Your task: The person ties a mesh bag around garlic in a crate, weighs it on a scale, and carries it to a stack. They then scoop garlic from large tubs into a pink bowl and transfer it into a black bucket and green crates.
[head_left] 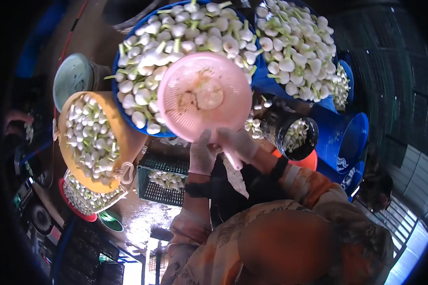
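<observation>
A pink plastic colander (205, 97) with a slotted wall and brown bits inside is held over a blue tub (116, 80) heaped with white garlic bulbs (145, 58) that have short green stems. My gloved left hand (201, 154) grips the near rim, beside the handle. On the other side of the handle, my gloved right hand (238, 144) is closed round the same rim; its fingers are partly hidden. The pink handle points back toward my body. Below it hangs a pale, pointed strip (235, 178) whose kind I cannot make out.
Another blue container of garlic bulbs (295, 52) stands at right. A yellow tub (76, 166) with bulbs sits at left, near a green crate (152, 194). A black bucket (278, 126) and a blue barrel (356, 135) stand right of my hands. Left is a pale green bucket (73, 80).
</observation>
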`<state>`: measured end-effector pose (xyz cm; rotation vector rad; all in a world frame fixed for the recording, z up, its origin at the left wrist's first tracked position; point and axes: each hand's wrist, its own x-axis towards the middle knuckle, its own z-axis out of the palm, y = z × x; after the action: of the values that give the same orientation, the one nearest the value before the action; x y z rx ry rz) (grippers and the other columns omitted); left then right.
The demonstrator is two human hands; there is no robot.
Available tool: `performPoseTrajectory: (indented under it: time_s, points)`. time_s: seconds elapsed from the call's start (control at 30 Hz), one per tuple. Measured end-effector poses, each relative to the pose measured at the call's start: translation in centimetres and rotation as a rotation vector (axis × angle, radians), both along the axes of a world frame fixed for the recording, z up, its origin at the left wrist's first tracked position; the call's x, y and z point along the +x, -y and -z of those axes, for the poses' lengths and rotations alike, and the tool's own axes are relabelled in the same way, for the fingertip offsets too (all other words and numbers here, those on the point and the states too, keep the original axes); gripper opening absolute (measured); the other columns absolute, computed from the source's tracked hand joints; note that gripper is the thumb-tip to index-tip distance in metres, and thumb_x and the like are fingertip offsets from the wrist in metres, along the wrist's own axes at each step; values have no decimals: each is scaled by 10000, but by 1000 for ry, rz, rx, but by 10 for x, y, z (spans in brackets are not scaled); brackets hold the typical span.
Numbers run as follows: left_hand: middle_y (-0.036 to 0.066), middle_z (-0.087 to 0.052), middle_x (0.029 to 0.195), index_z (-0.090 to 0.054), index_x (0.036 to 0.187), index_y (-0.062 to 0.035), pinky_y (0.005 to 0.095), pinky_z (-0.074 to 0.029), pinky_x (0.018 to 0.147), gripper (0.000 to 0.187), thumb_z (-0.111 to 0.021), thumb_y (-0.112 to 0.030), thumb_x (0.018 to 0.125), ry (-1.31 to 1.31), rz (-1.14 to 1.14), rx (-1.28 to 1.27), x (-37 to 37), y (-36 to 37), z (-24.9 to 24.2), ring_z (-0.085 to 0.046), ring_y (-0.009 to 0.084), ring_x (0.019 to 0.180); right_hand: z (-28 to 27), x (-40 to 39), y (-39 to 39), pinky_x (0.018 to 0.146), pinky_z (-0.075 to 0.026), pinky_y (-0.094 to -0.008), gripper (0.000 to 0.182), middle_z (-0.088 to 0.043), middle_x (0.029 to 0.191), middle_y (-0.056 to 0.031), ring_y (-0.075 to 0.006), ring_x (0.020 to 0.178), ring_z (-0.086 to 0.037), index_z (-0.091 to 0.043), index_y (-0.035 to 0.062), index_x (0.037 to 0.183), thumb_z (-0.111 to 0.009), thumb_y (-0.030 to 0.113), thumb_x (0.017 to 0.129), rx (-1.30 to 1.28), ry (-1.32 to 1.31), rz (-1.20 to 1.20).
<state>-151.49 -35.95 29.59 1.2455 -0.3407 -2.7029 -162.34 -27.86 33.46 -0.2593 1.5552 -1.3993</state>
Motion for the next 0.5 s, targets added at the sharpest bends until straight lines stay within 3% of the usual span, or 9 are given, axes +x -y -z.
performPoseTrajectory:
  time_s: [0.03, 0.1, 0.2, 0.27, 0.3, 0.37, 0.43, 0.47, 0.5]
  points:
    - [103, -578, 1033, -488, 1122, -12, 320, -492, 743, 328, -539, -244, 896, 9, 15, 14, 5, -9, 13, -581, 216, 939, 4, 5, -11, 572, -483, -297, 155, -603, 756, -89, -167, 649, -585, -593, -2, 856, -587, 151, 836, 14, 9, 15]
    - [128, -595, 904, -512, 1036, 33, 315, -511, 647, 239, -488, -170, 912, -37, 139, -8, 24, -18, 31, -611, 221, 788, 12, 19, -29, 515, -428, -268, 124, -570, 725, -66, -132, 601, -527, -588, 1, 807, -597, 124, 818, -13, 457, 44]
    - [140, -604, 801, -531, 982, 37, 294, -499, 539, 158, -493, -83, 886, 38, 276, -28, 41, -52, 36, -603, 207, 636, 40, 47, -79, 493, -398, -253, 121, -558, 717, -62, -120, 602, -514, -589, -15, 814, -594, 107, 814, 44, 659, 211]
    - [135, -604, 898, -515, 1043, 54, 322, -536, 648, 244, -529, -136, 890, 17, 347, 56, 50, -71, 42, -630, 217, 736, 40, 52, -110, 516, -437, -263, 109, -576, 738, -73, -131, 662, -561, -602, -11, 838, -589, 94, 812, 11, 675, 243]
    - [122, -605, 938, -510, 1077, 25, 329, -522, 675, 271, -519, -181, 902, 51, 394, 26, 51, -78, 40, -622, 211, 773, 38, 48, -121, 528, -458, -274, 114, -590, 756, -75, -136, 687, -581, -607, -9, 877, -585, 83, 813, 42, -9, 7]
    - [78, -593, 1040, -504, 1142, -48, 326, -494, 757, 339, -541, -283, 900, 92, 519, -118, 52, -65, 35, -605, 183, 864, 56, 32, -146, 551, -492, -290, 161, -617, 800, -81, -154, 734, -614, -606, -3, 959, -581, 60, 814, 161, -399, -8]
    - [64, -594, 1023, -497, 1168, -46, 310, -489, 747, 357, -531, -284, 903, 155, 335, -186, 46, -23, 31, -597, 168, 882, 26, -15, -121, 428, -458, -244, 200, -623, 817, -79, -154, 554, -608, -580, -3, 1027, -568, 86, 848, 365, 62, 352]
    - [50, -595, 1005, -489, 1194, -45, 295, -484, 737, 376, -522, -285, 906, 197, 180, -208, 42, -3, 28, -589, 152, 900, 38, -41, -126, 458, -474, -242, 267, -620, 817, -80, -135, 590, -609, -531, -14, 1092, -575, 58, 838, 205, -132, 303]
    - [69, -588, 1033, -489, 1199, -34, 299, -486, 776, 382, -545, -252, 891, 187, 170, -434, 42, 16, 26, -592, 186, 922, 37, -67, -124, 492, -492, -285, 306, -628, 832, -121, -186, 604, -624, -505, -26, 1111, -579, 87, 837, 312, -443, 208]
